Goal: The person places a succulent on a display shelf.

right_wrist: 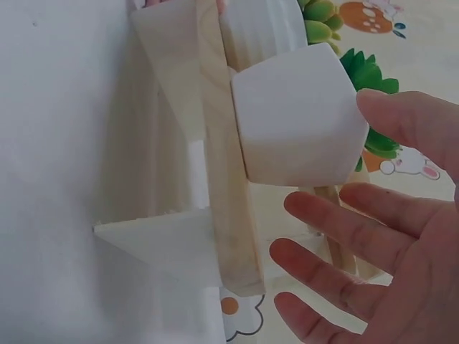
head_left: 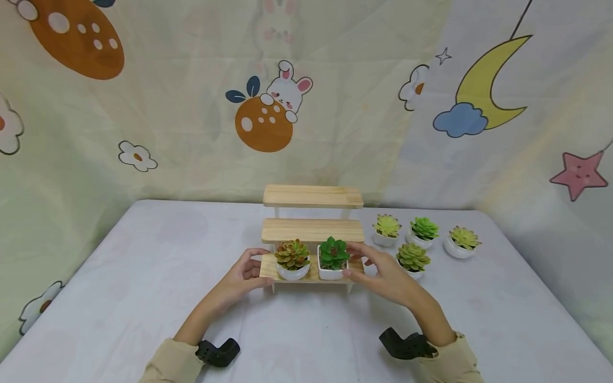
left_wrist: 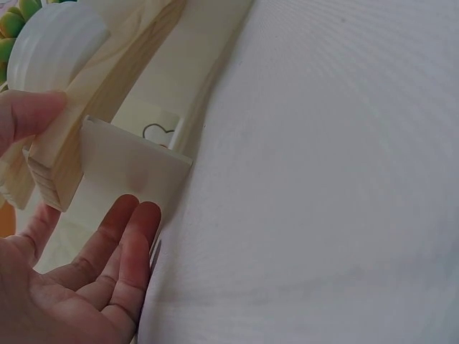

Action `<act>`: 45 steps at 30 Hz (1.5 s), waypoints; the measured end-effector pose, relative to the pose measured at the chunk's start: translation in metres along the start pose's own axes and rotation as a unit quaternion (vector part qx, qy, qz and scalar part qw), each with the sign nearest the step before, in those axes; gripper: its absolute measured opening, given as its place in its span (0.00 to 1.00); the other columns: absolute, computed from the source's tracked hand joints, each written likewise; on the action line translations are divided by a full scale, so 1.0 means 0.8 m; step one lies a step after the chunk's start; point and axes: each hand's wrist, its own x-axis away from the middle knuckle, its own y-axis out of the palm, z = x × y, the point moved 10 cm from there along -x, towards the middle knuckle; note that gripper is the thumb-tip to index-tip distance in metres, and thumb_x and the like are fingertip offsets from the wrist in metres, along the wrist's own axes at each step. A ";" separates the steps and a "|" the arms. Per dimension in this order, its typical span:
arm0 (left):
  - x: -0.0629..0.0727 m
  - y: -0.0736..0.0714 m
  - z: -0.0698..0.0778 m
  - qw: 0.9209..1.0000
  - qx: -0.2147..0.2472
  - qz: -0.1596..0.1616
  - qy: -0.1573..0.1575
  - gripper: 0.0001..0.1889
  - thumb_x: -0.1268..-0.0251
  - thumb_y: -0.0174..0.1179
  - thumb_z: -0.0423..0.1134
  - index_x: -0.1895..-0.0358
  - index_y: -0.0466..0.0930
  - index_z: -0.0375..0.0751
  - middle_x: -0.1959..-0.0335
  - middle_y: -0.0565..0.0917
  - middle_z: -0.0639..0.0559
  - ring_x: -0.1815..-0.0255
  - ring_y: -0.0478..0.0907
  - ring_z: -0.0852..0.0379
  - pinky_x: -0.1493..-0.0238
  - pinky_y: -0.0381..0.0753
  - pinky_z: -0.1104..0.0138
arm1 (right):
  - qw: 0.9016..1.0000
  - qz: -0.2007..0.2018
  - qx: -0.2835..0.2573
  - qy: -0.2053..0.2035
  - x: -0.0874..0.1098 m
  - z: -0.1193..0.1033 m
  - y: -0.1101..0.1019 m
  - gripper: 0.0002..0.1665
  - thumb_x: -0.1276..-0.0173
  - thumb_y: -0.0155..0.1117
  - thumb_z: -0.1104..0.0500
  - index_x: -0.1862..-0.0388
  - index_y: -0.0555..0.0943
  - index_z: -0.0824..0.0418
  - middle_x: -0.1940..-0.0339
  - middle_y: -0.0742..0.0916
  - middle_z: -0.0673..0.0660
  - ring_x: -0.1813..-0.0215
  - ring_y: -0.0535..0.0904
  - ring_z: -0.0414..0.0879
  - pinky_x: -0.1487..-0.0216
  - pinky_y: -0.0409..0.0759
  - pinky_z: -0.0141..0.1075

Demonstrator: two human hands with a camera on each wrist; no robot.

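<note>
My left hand pinches the left end of the lowest board of a wooden tiered stand, thumb on top and index finger below. The other fingers curve loosely beside the stand's white leg. On that board sits a reddish-green succulent in a round white pot. To its right, a dark green succulent stands upright in a square white pot. My right hand holds this pot at its right side between thumb and index finger. Its remaining fingers spread beside the pot.
The stand's middle board and top board rise behind. Several more potted succulents stand right of it, among them a bright green one, a yellow-green one and an olive one. A printed cloth backdrop hangs behind the white table.
</note>
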 end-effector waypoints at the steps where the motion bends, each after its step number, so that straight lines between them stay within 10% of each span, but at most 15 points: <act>1: 0.000 0.000 0.001 1.000 -0.001 -0.002 0.003 0.33 0.45 0.65 0.38 0.37 0.58 0.48 0.48 0.73 0.39 0.54 0.75 0.54 0.54 0.73 0.64 | 1.000 0.001 -0.001 -0.003 0.001 -0.001 -0.001 0.32 0.36 0.62 0.51 0.35 0.67 0.59 0.45 0.81 0.55 0.47 0.77 0.49 0.50 0.73 0.47; 27: 0.001 0.000 0.003 1.000 -0.003 -0.005 0.013 0.33 0.44 0.64 0.37 0.37 0.58 0.47 0.48 0.73 0.38 0.54 0.76 0.53 0.54 0.74 0.65 | 0.991 0.095 0.035 0.083 0.046 0.034 -0.111 0.30 0.34 0.59 0.48 0.34 0.67 0.52 0.42 0.79 0.55 0.43 0.73 0.51 0.45 0.70 0.49; 45: 0.000 -0.001 0.000 1.000 0.000 -0.004 0.010 0.33 0.44 0.64 0.37 0.37 0.58 0.47 0.48 0.73 0.38 0.54 0.76 0.54 0.54 0.74 0.66 | 0.985 0.060 0.023 0.162 0.068 0.092 -0.133 0.45 0.36 0.61 0.45 0.27 0.53 0.60 0.31 0.64 0.67 0.35 0.61 0.66 0.42 0.62 0.62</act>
